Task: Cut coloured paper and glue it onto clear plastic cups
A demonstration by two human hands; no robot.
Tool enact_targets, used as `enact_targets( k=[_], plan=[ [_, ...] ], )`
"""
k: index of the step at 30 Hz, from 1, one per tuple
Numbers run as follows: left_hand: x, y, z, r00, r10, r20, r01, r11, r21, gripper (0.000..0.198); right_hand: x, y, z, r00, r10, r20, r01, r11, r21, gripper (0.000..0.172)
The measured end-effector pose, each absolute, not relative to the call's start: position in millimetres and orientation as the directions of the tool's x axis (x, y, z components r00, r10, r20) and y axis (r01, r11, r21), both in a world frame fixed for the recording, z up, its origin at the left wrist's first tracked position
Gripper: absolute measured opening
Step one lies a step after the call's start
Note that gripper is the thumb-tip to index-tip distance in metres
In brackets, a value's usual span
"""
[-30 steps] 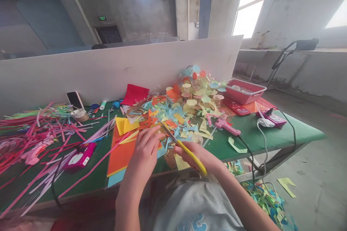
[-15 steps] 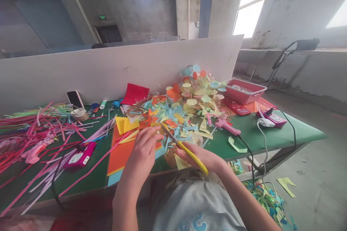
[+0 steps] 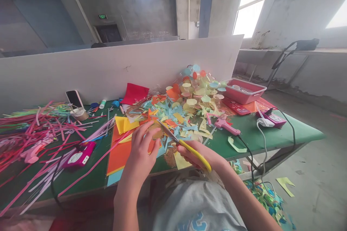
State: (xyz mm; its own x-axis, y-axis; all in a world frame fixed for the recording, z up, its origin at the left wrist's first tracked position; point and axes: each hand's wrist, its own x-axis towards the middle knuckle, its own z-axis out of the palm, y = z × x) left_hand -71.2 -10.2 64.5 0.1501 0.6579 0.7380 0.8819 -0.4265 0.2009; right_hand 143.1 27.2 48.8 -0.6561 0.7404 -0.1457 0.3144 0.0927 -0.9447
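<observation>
At the near edge of the green-topped bench [image 3: 282,138], the left hand [image 3: 141,148] and the right hand [image 3: 196,155] are held close together above a spread of cut paper scraps [image 3: 184,121]. The left hand is closed, its fingers curled around a small yellowish paper piece [image 3: 155,131]; the fingers partly hide the outline of the piece. The right hand is closed on the handles of a pair of yellow-handled scissors [image 3: 193,153], with the blades directed up and left and the tips at the edge of the held piece. Below the left hand lies an orange paper sheet [image 3: 120,155], with a yellow paper sheet [image 3: 124,124] at its far end. Along the far edge, against a white partition [image 3: 108,72], are a red paper sheet [image 3: 135,94], a heap of clear cups and coloured discs [image 3: 195,86] and, toward the right corner, a pink plastic tray [image 3: 244,88]. A pink hot glue gun [image 3: 227,127] lies right of the scraps. At the left end, pink and red paper strips [image 3: 35,130] lie massed around a magenta box [image 3: 80,154], and a phone [image 3: 74,99] leans on the partition.
</observation>
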Motion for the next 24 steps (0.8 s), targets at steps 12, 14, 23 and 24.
enact_targets(
  k=[12, 14, 23, 24],
  plan=[
    [-76.9, -7.7, 62.9, 0.036, 0.612, 0.79, 0.893, -0.375, 0.249, 0.029, 142.1, 26.8, 50.4, -0.63, 0.768, -0.118, 0.345, 0.14, -0.928, 0.064],
    [-76.7, -8.0, 62.9, 0.033, 0.622, 0.783, 0.894, -0.368, 0.255, 0.029, 142.9, 26.8, 51.2, -0.64, 0.76, -0.109, 0.366, 0.177, -0.914, 0.066],
    [-78.2, -7.7, 64.0, 0.061, 0.602, 0.796, 0.892, -0.391, 0.227, 0.027, 146.1, 26.2, 55.6, -0.712, 0.694, -0.109, 0.383, 0.253, -0.888, 0.071],
    [-78.4, -7.9, 64.1, 0.066, 0.606, 0.793, 0.89, -0.394, 0.227, 0.027, 145.7, 25.4, 56.8, -0.719, 0.686, -0.106, 0.384, 0.265, -0.885, 0.071]
  ],
)
